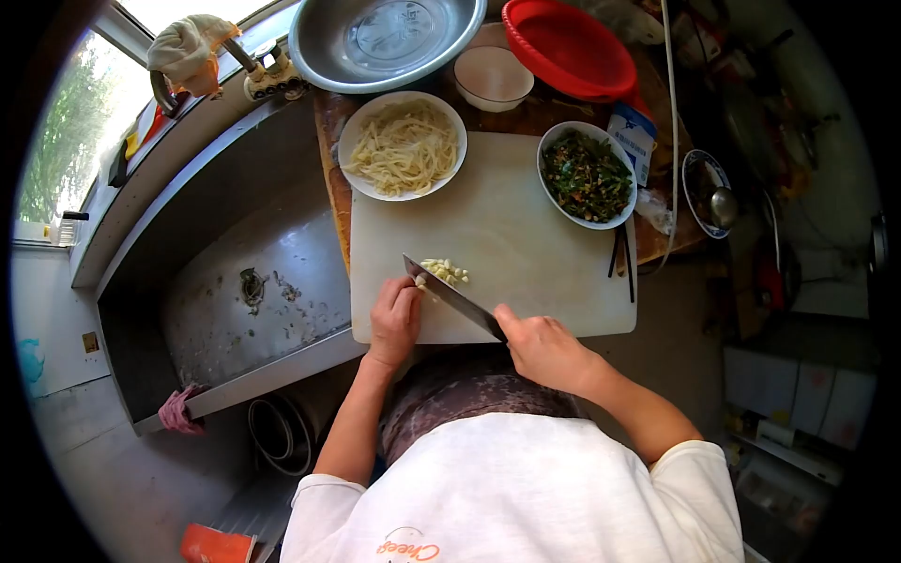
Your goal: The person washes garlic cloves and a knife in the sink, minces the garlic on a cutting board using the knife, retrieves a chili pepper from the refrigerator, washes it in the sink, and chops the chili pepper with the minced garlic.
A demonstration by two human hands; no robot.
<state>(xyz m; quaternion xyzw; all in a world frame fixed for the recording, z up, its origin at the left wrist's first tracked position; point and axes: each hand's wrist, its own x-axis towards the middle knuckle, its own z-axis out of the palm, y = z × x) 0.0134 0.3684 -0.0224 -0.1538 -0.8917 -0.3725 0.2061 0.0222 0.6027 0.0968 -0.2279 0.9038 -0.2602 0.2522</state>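
Head view: your left hand (394, 321) is at the near left of the board (540, 281), fingers curled in at the blade's tip beside a small pale piece; whether they pinch that piece or only rest against it, you cannot tell from here. Just across the blade lie the chopped bits (449, 272), likely garlic, in a loose heap on the board. Expect them to be light, firm yet easily crushed, and a little sticky or slippery when wet; loose ones are better gathered with the flat of a blade than picked singly. The knife (458, 300) slants over the board, its tip by your left fingers; it looks stiff, thin and fairly weighty, and the only safe hold is the handle. Your right hand (544, 349) is wrapped firmly around that end, hiding most of the handle.

As for writing, the basin (330, 49) has a stamped design on its floor that you can't read. Your shirt (507, 488) carries orange script that seems to read "Chees", its end unclear. On the packet (631, 141), blue and white, the print is too small to make out.
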